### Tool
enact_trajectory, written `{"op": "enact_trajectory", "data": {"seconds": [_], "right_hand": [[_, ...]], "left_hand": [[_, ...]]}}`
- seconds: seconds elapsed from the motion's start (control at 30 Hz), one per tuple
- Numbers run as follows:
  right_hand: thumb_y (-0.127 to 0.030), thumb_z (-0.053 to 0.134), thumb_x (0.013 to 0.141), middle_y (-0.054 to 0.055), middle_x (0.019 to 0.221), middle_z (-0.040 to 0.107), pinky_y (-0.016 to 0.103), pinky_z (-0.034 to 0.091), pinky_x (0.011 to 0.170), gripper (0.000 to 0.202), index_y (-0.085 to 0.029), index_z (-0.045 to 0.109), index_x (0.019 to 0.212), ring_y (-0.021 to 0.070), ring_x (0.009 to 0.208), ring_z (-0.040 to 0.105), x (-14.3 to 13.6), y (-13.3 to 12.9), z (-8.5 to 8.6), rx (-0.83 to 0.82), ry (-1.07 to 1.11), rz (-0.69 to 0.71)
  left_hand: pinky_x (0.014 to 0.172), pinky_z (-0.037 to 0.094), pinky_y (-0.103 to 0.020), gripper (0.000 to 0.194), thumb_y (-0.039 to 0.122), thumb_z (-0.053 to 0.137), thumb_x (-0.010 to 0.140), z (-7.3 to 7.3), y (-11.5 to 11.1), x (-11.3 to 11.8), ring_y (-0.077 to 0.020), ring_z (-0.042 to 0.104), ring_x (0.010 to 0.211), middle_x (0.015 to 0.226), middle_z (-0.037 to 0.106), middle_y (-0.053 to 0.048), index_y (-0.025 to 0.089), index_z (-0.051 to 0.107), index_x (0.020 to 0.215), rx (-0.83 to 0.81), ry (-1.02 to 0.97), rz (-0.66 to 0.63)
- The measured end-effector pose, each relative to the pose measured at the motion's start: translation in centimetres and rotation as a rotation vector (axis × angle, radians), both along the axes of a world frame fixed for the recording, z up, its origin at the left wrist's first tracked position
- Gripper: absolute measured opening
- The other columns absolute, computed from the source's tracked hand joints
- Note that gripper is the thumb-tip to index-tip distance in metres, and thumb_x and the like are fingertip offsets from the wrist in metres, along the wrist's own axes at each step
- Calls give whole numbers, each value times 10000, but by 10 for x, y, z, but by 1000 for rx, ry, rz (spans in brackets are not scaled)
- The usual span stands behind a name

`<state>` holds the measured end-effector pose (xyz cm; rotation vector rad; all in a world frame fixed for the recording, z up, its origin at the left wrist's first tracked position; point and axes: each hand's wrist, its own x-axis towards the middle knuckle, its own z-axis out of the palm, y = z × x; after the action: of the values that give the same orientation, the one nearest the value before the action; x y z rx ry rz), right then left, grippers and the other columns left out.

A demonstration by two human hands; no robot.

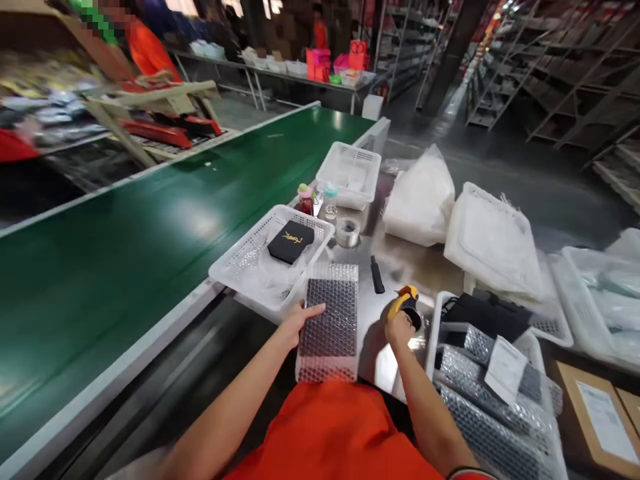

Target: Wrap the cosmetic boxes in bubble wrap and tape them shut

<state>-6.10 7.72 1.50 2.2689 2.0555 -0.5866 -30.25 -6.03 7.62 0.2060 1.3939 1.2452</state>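
A dark flat item in bubble wrap (336, 327) lies at the near edge of the metal table. My left hand (299, 325) grips its left side, thumb on top. To the right, my right hand (400, 327) is closed round a yellow-and-black tape dispenser (409, 303), held just above the tabletop. A black cutter (377, 275) lies between the wrapped item and the dispenser. Behind them sits a roll of clear tape (347, 232). On the left, a white basket (225, 268) holds a black pouch with a gold logo (291, 241) and clear plastic wrap.
A green conveyor belt (165, 207) runs along the left. Two small bottles and another white basket (349, 175) stand behind. White foam sheets (423, 197) are at the back right. A basket of bubble-wrapped packages (493, 400) and a cardboard box (590, 413) are at the right.
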Motion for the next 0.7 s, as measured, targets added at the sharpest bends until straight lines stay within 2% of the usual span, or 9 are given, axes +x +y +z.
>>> {"op": "enact_trajectory", "data": {"seconds": [0.1, 0.17, 0.23, 0.3, 0.4, 0.47, 0.53, 0.63, 0.7], "right_hand": [[-219, 501, 892, 370, 1433, 488, 547, 369, 1110, 577, 21, 443, 1413, 406, 1400, 452, -14, 29, 11, 167, 132, 19], [-319, 501, 924, 308, 1468, 496, 488, 403, 1111, 588, -32, 443, 1434, 356, 1402, 463, -29, 30, 23, 134, 390, 95], [-470, 519, 936, 206, 1370, 613, 434, 486, 1033, 607, -125, 465, 1432, 300, 1272, 589, -40, 11, 33, -134, 754, 205], [-596, 654, 843, 130, 1277, 677, 441, 522, 986, 753, -200, 452, 1451, 282, 1155, 654, -41, -22, 40, -444, 1091, 279], [-546, 900, 599, 89, 1330, 654, 452, 464, 1085, 1072, -245, 402, 1500, 277, 1211, 621, -29, -68, 47, -509, 1277, 239], [-528, 926, 556, 105, 1416, 598, 466, 410, 1147, 1164, -235, 366, 1534, 290, 1285, 577, -11, -79, 57, -442, 1292, 153], [-520, 925, 553, 117, 1504, 526, 479, 348, 1199, 1172, -233, 369, 1544, 308, 1366, 513, 20, -76, 79, -336, 1262, 104], [-486, 928, 550, 106, 1555, 477, 491, 299, 1228, 1134, -254, 412, 1533, 323, 1430, 450, 90, -64, 130, -70, 1152, 44], [-478, 924, 549, 115, 1499, 536, 501, 363, 1186, 1156, -247, 391, 1549, 330, 1371, 519, 146, -63, 166, 89, 1076, -74]], "left_hand": [[818, 601, -407, 362, 273, 842, 689, 11, -14, 6, -232, 735, 741, 833, 765, -75, 140, 665, 976, 4, -272, 178], [801, 607, -390, 245, 230, 787, 744, 16, -18, 11, -224, 736, 713, 818, 771, -82, 125, 686, 941, -19, -339, 266], [791, 612, -379, 194, 200, 745, 775, 20, -20, 19, -222, 735, 695, 795, 771, -89, 108, 693, 938, -37, -360, 319], [804, 616, -386, 213, 195, 742, 773, 19, -23, 31, -234, 743, 716, 799, 773, -97, 103, 692, 958, -59, -348, 325], [853, 618, -424, 295, 217, 762, 749, 12, -27, 54, -268, 760, 819, 882, 787, -100, 128, 678, 1018, -99, -297, 288], [885, 613, -435, 339, 233, 777, 728, 6, -25, 68, -287, 757, 905, 948, 789, -98, 146, 670, 1038, -115, -255, 229], [933, 594, -428, 396, 268, 802, 701, 2, -19, 83, -302, 732, 1029, 1044, 783, -102, 161, 670, 1059, -70, -248, 108], [986, 554, -407, 550, 369, 835, 676, 3, -5, 104, -311, 647, 1227, 1281, 715, -96, 213, 663, 1174, 49, -252, -106], [971, 542, -387, 633, 422, 846, 673, 6, 2, 113, -309, 611, 1279, 1396, 650, -92, 245, 648, 1248, 69, -225, -213]]}}
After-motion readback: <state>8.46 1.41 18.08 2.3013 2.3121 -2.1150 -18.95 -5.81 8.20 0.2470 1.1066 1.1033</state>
